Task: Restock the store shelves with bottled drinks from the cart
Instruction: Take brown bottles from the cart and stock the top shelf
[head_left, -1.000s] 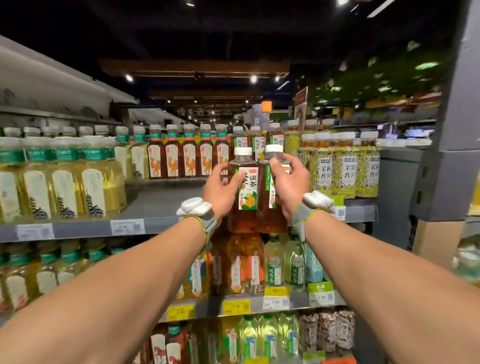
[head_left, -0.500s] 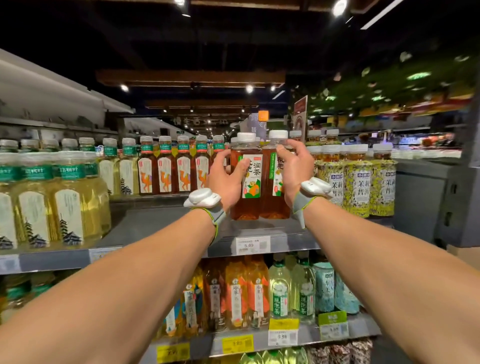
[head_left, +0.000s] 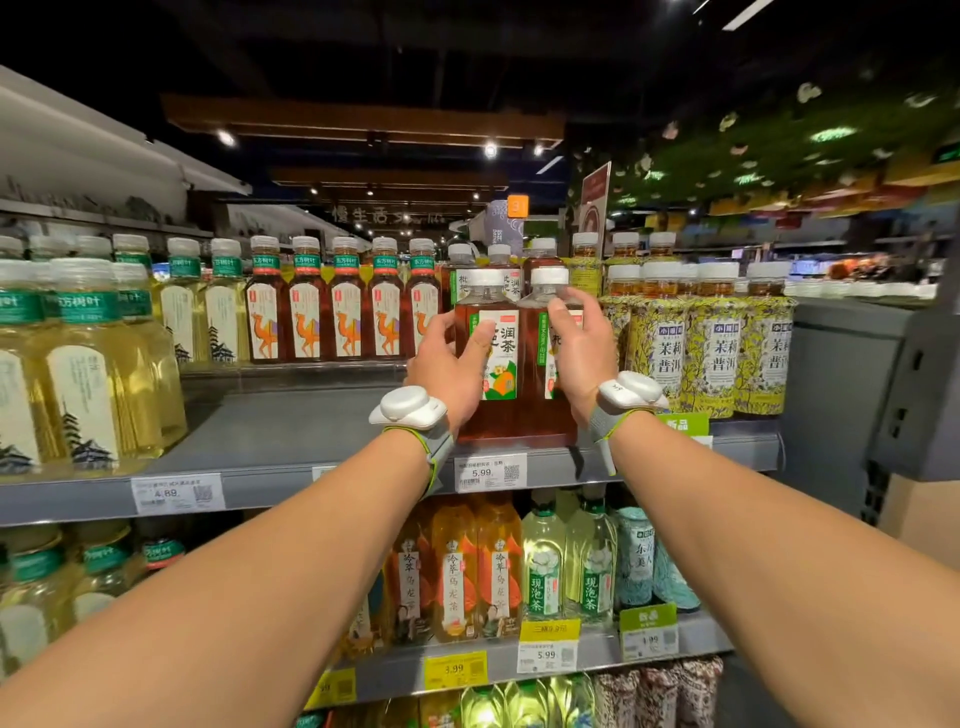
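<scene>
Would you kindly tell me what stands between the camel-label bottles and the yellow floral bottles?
Two brown tea bottles, held by left hand and right hand; head view.

Ceiling (head_left: 415, 47) was dark with small spotlights (head_left: 490, 150) glowing, shelved bottles (head_left: 306, 322) were brightly and evenly lit, held bottles (head_left: 501, 364) sharp at centre, edges bowed by wide-angle distortion, far right aisle (head_left: 857, 218) smeared soft.

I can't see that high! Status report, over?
Left hand grips left tea bottle, right hand grips right tea bottle. Both upright at front edge of shelf. Close behind, matching bottles.
</scene>
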